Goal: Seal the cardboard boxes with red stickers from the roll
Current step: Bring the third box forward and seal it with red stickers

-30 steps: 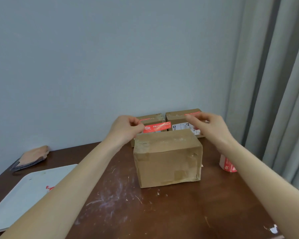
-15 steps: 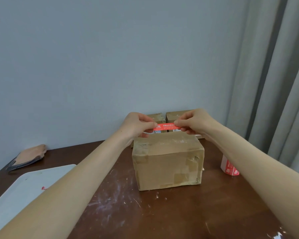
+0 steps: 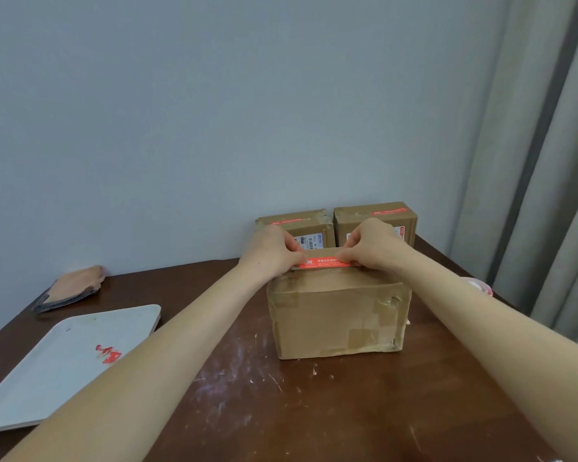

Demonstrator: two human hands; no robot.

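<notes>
A brown cardboard box [image 3: 337, 318] stands in the middle of the dark wooden table [image 3: 314, 411]. A red sticker [image 3: 324, 262] is stretched level over the box's top, near its far edge. My left hand [image 3: 274, 255] pinches the sticker's left end and my right hand [image 3: 374, 248] pinches its right end. Whether the sticker touches the cardboard I cannot tell. The sticker roll [image 3: 479, 285] shows only partly behind my right forearm.
Two smaller boxes, one on the left [image 3: 297, 225] and one on the right [image 3: 377, 215], stand against the wall, each with a red sticker on top. A white tray [image 3: 64, 361] with red scraps lies at the left, a folded cloth [image 3: 70, 288] behind it. Curtains hang at the right.
Both hands have lowered the red sticker from in front of the rear boxes down to the top of the near box. The view has tilted down.
</notes>
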